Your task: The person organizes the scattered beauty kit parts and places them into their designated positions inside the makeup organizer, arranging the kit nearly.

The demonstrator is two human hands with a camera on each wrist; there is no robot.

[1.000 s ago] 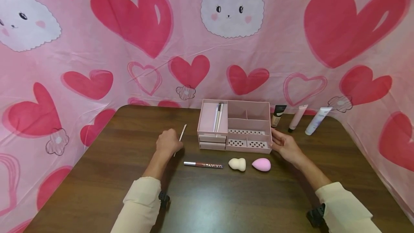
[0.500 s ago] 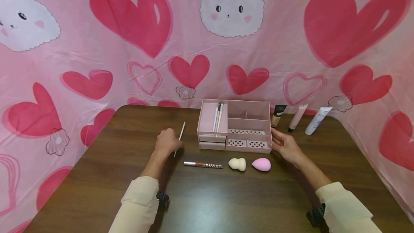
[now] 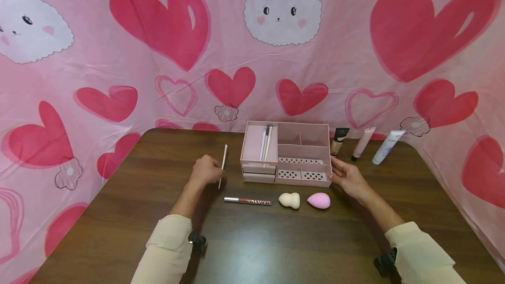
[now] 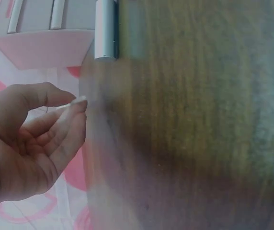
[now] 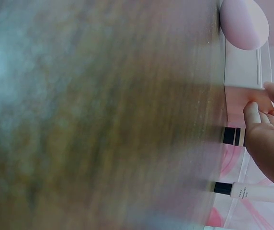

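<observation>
My left hand (image 3: 205, 171) pinches a thin white stick (image 3: 224, 154) between thumb and fingertips, left of the pink makeup organizer (image 3: 254, 143). It slants nearly upright in the head view; one end of the stick (image 4: 79, 100) pokes past the fingertips in the left wrist view. Whether it touches the table cannot be told. Several slim makeup brushes (image 3: 267, 143) stand in the organizer's left section. My right hand (image 3: 349, 179) touches the organizer's right side with relaxed fingers, the thumb near its front corner.
In front of the organizer lie a lip gloss tube (image 3: 247, 201), a cream gourd-shaped sponge (image 3: 289, 200) and a pink teardrop sponge (image 3: 319, 200). To its right are a black-and-beige tube (image 3: 338, 143), a pink tube (image 3: 363, 144) and a white tube (image 3: 388, 147). A heart-patterned cloth (image 3: 244, 56) hangs behind.
The white stick in my left hand has shifted slightly right and away from me, turning a little more upright. My right hand and the organizer have stayed put.
</observation>
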